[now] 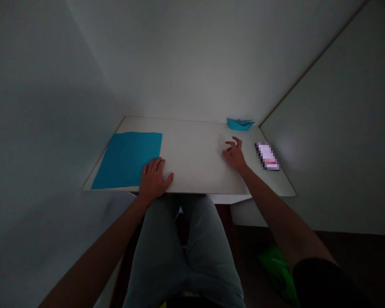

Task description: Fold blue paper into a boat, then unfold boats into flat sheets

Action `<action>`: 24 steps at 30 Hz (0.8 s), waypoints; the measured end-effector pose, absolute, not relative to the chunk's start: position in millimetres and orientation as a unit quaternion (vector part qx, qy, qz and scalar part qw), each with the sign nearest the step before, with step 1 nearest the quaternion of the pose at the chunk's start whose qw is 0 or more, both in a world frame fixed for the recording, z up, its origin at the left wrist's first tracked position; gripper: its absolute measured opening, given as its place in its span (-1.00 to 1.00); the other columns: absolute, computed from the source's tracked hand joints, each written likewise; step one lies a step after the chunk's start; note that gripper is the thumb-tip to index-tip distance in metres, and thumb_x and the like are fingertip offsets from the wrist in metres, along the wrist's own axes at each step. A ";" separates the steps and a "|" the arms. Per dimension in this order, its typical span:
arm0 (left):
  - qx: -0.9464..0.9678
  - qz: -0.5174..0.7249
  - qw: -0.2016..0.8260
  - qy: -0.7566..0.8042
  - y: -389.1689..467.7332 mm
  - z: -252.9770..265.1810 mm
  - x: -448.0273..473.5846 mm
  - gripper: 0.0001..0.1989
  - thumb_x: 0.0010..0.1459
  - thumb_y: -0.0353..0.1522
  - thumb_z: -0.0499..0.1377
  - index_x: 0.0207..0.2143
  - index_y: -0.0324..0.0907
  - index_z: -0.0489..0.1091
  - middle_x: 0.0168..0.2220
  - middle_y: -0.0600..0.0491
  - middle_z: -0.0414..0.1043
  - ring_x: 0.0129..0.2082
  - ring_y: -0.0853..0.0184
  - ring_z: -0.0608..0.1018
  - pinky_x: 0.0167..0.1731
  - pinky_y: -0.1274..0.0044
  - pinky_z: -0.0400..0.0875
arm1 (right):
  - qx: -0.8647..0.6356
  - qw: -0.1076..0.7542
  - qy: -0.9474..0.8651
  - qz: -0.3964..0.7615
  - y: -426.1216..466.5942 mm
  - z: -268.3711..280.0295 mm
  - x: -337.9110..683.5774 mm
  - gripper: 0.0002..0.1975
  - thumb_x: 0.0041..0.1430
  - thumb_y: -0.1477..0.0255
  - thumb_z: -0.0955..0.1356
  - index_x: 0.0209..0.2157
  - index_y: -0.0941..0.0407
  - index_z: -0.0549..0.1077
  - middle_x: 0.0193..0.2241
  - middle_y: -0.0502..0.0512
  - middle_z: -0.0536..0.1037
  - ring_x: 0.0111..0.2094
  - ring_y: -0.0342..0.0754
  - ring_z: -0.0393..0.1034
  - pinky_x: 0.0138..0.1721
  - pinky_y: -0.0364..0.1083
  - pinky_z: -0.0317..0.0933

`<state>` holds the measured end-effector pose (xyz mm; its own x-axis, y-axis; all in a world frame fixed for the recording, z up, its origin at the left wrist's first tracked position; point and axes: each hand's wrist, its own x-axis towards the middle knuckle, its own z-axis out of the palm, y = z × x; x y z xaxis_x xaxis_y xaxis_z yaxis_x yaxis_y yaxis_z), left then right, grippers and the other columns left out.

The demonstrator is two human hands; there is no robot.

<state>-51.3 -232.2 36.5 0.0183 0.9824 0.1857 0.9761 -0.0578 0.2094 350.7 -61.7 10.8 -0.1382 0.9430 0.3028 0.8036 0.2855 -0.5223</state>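
Note:
A flat blue sheet of paper [126, 158] lies at the left of the white table [192, 154]. My left hand [154, 177] rests flat near the table's front edge, its fingers over the sheet's right side and its thumb on the bare tabletop. Over the right half of the table is my right hand [234, 155], fingers apart and slightly curled, holding nothing. Beyond it, against the back wall, sits a folded blue paper boat [240, 124]; the hand and boat do not touch.
A phone [267, 156] with a lit, blurred screen lies near the table's right edge. Walls enclose the table at the left, back and right. On the dark floor at the lower right is a green plastic-looking bundle [277, 269].

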 end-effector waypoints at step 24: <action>0.696 0.109 0.045 0.708 -232.9 42.4 -49.3 -0.28 0.45 -0.06 0.08 0.55 -0.10 0.22 0.60 -0.16 0.20 0.61 -0.07 0.18 0.54 0.04 0.03 | -0.745 0.100 -0.659 0.030 63.7 61.1 399.7 -0.48 0.33 0.61 0.39 0.30 0.34 0.44 0.34 0.58 0.39 0.33 0.23 0.39 0.34 0.17 0.29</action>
<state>-49.3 -232.9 42.4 -0.0266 0.9958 0.0880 0.9760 0.0068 0.2179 399.7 63.7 61.1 0.1296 0.9877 0.0881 0.9757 -0.1112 -0.1887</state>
